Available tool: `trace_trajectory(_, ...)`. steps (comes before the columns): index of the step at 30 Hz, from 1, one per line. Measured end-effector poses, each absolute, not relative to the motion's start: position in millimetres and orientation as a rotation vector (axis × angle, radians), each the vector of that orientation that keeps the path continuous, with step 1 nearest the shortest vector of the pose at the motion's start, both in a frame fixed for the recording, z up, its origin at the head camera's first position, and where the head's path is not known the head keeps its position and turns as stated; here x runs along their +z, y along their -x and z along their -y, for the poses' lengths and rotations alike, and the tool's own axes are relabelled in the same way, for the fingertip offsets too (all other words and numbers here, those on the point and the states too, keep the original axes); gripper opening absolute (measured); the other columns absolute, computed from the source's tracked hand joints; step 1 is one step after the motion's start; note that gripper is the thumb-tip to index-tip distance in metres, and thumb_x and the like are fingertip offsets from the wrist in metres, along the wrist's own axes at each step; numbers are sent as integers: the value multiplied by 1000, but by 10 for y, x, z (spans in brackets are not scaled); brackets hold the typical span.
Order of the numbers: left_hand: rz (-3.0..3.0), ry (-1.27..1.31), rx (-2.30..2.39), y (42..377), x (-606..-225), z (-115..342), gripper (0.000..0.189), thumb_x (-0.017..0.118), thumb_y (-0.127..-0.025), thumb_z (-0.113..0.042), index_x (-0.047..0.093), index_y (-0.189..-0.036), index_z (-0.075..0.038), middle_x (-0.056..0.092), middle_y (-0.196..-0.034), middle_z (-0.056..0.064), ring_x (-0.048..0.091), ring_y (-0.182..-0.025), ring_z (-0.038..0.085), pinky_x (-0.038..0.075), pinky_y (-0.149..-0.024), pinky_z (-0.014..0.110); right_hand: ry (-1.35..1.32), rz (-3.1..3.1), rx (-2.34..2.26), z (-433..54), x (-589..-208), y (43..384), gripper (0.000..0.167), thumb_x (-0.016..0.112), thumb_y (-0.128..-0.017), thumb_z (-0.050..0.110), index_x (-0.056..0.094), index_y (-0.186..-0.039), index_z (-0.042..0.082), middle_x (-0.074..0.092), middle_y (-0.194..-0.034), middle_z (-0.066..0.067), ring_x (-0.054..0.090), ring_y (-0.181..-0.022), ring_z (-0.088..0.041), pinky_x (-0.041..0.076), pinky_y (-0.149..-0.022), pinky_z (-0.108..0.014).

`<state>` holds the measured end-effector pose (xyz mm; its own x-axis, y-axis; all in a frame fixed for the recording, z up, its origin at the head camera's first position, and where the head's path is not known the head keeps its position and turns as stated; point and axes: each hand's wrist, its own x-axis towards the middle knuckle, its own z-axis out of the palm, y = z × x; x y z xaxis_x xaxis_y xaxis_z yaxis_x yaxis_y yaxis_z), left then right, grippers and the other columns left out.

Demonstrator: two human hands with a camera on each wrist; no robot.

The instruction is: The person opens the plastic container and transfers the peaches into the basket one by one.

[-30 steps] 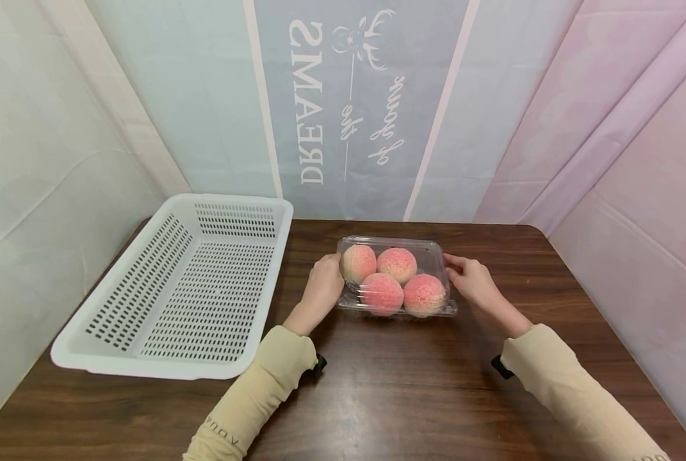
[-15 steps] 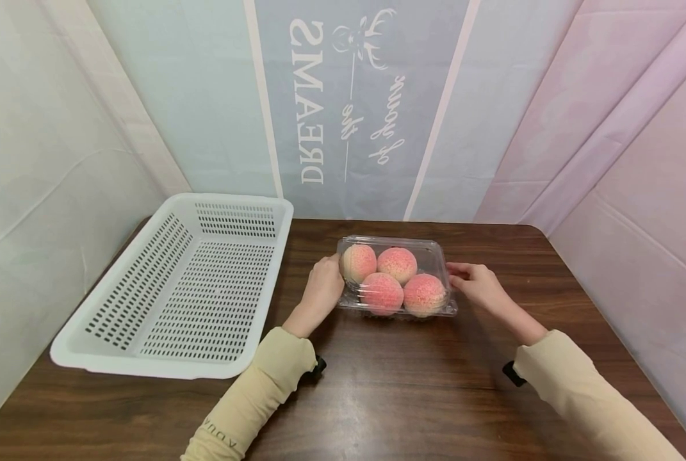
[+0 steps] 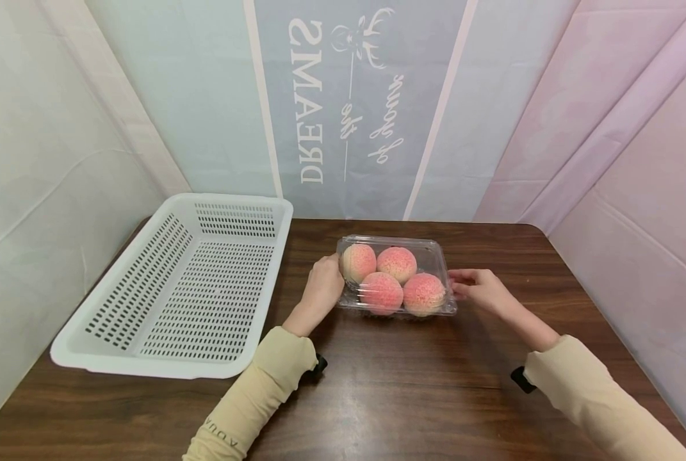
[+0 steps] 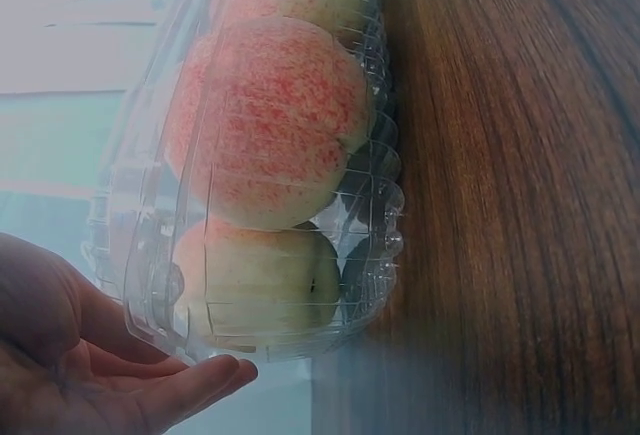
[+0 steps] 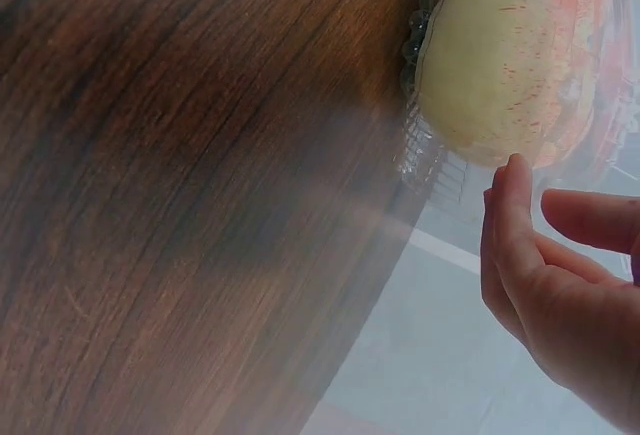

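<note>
A clear plastic clamshell box [image 3: 435,253] lies on the wooden table with several pink and cream peaches [image 3: 396,264] inside and its lid down. Against the box's left end rests my left hand [image 3: 323,282]. Seen from the left wrist, its nearly straight fingers [image 4: 195,390] touch the box's end below a peach [image 4: 275,120]. My right hand [image 3: 483,291] is at the opposite end, fingertips right at the plastic. In the right wrist view the fingers [image 5: 515,205] reach up to the end wall, and the thumb [image 5: 590,217] stands apart from them.
To the left stands a white perforated plastic basket [image 3: 273,269] holding nothing. The dark wooden table [image 3: 400,390] extends in front of the box. A printed cloth backdrop [image 3: 366,198] rises behind the table's far edge, with pale cloth at both sides.
My right hand has slid towards me along the box's right end, and its forearm has shifted right. The left hand and the box have stayed in place.
</note>
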<state>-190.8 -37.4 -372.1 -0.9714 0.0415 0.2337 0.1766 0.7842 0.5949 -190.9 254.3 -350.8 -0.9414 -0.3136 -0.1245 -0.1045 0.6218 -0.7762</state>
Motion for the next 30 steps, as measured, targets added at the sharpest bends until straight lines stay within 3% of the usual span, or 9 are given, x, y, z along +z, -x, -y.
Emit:
trace_trajectory(9,2774,148,-1046,1914,-3698,371,29,36,-93,-3,62,-99,7,62,-93,20,60,-92,32,50,-72,42,321,-2438,-1326,-2601,-3533,1903,40,47,-88,-7,36,-123,-24,54,-105,-31,58,-80,-3,52,-75,-34)
trace_trajectory(14,2768,117,-1107,1920,-3700,371,31,37,-95,-8,59,-111,8,61,-104,21,58,-101,32,49,-79,43,297,-2350,-1366,-2637,-3529,1884,44,50,-87,-7,34,-124,-25,57,-103,-24,57,-81,-2,52,-77,-33)
trace_trajectory(30,2704,89,-1313,1949,-3683,369,36,37,-95,-9,52,-119,13,55,-118,26,51,-113,34,42,-92,42,230,-2042,-1501,-2749,-3538,1863,55,53,-87,-3,24,-128,-24,57,-100,-9,59,-87,-7,50,-81,-29)
